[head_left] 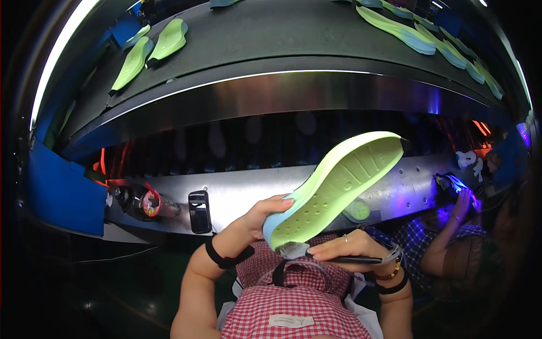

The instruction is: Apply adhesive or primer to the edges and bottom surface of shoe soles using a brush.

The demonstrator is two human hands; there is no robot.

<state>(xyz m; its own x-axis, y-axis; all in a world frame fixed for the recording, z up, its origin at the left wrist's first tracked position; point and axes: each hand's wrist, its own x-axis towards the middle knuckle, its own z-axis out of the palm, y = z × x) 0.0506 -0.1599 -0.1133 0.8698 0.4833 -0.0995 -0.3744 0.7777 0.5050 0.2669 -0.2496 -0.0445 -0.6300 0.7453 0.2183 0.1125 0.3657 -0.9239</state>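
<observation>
My left hand (271, 214) grips a light-green shoe sole (339, 183) by its blue-tinted side wall, the thumb lying over the rim. The sole is tilted with its hollow inner face, dotted with small dimples, toward me, and its dark-tipped end points up to the right. In my right hand (353, 247) is a brush (339, 259) with a dark handle. Its bristles touch the sole's lower end, near the inside rim. Part of the bristle tip merges with the sole's edge, so the exact contact is hard to see.
A metal shelf (248, 195) carries a dark phone-like device (199, 212), a red-lidded container (151, 202) and another sole (357, 210). Beyond runs a dark conveyor belt (271, 39) with several green soles (395, 29). At right, a co-worker's hand (462, 203) holds something lit violet.
</observation>
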